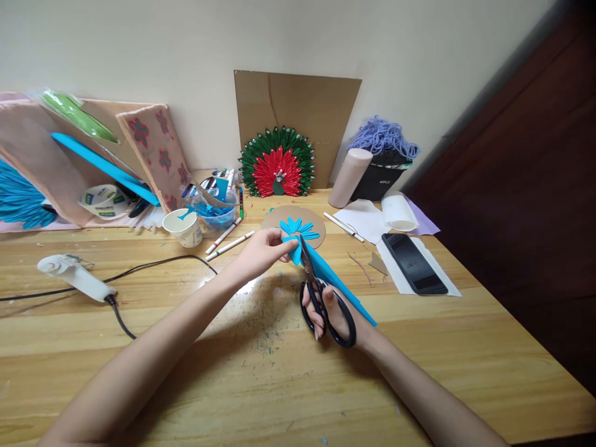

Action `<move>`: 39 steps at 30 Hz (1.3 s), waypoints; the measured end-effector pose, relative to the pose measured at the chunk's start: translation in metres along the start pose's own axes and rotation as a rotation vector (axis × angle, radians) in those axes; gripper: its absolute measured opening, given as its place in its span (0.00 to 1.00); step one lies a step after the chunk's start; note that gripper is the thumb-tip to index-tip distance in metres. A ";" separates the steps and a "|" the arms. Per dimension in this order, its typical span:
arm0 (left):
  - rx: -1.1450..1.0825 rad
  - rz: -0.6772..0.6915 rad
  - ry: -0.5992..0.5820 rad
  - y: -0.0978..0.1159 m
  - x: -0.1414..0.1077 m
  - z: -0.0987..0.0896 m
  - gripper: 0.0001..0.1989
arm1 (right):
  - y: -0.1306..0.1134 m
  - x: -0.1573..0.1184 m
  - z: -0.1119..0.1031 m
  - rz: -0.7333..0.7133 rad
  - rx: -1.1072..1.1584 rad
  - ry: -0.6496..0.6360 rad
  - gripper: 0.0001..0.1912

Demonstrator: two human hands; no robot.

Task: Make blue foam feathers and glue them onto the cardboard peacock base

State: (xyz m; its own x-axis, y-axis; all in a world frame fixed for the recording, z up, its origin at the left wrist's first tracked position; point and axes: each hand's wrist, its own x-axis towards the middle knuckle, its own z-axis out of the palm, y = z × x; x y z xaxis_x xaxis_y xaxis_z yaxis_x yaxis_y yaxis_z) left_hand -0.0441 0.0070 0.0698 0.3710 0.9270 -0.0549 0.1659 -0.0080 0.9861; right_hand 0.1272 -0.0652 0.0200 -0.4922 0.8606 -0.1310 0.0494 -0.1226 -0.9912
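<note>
Nearest: the right hand [343, 309] is curled through the handles of black scissors [308, 266]; grip closed on them, handle loops spread, blades up against blue material. Exact blade opening: cannot tell. Left hand [261, 251], pinch grip closed, fingertips and thumb on a small blue piece [292, 253] at the blades, over the table [279, 397]. A long blue strip [342, 288] slants from the blades toward the right forearm; whether it joins the pinched piece, cannot tell.

Just beyond the fingers: a round card disc [317, 216], flat on the table. Blue petals [310, 236] lie on it in a partial fan, a good part of the card around them bare. Near side of the fan is partly covered by hand and strip. My reading: petal layer under way, not complete; plenty of strip uncut.

Containers, left of the disc: paper cup [189, 236], a blue scrap at its mouth, depth hidden. Just beside it, a clear tub [220, 221] heaped with blue offcuts. Farther left, a pink divided holder [153, 146], a wide tape roll [103, 202] in a lower compartment. Far right, a black pouch [382, 181], contents hidden, with purple yarn [384, 133] above.

Farthest, at the wall: a brown board [302, 102] behind a finished-looking red-and-green peacock [279, 169].
</note>
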 end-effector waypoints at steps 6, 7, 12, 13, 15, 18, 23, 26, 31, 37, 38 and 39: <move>0.023 0.055 -0.008 0.001 0.000 -0.002 0.10 | -0.003 -0.001 0.000 -0.001 -0.052 -0.022 0.36; 0.014 0.058 -0.012 0.002 -0.001 -0.001 0.09 | -0.004 -0.001 -0.001 -0.005 -0.063 -0.016 0.35; -0.012 0.081 0.014 0.016 -0.008 0.002 0.09 | -0.006 0.000 -0.010 -0.062 -0.145 0.023 0.34; -0.006 0.091 0.032 0.019 -0.009 0.002 0.09 | -0.008 0.001 -0.013 -0.073 -0.164 0.023 0.34; 0.002 0.111 0.056 0.024 -0.011 0.001 0.09 | -0.013 0.001 -0.017 -0.089 -0.198 0.008 0.34; -0.028 0.127 0.080 0.030 -0.013 -0.001 0.08 | -0.024 0.000 -0.021 -0.106 -0.233 -0.042 0.34; -0.090 0.144 0.154 0.037 -0.018 -0.002 0.07 | -0.036 -0.004 -0.017 -0.121 -0.234 -0.107 0.35; -0.082 0.174 0.197 0.039 -0.022 0.000 0.08 | -0.041 -0.005 -0.012 -0.125 -0.240 -0.108 0.35; -0.021 0.205 0.289 0.046 -0.029 -0.007 0.10 | -0.060 0.001 -0.006 -0.153 -0.370 -0.102 0.34; -0.040 0.129 0.267 0.065 -0.039 -0.029 0.10 | -0.087 0.022 0.006 -0.214 -0.394 -0.162 0.33; -0.038 0.118 0.251 0.067 -0.041 -0.033 0.10 | -0.088 0.025 0.008 -0.225 -0.365 -0.176 0.33; -0.034 0.115 0.234 0.069 -0.042 -0.036 0.10 | -0.088 0.028 0.011 -0.235 -0.334 -0.189 0.32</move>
State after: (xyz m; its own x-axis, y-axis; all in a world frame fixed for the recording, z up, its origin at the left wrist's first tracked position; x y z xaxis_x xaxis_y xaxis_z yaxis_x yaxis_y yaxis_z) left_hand -0.0814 -0.0184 0.1458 0.1638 0.9822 0.0917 0.1028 -0.1094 0.9887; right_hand 0.0999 -0.0357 0.1038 -0.6725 0.7365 0.0727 0.1799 0.2580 -0.9492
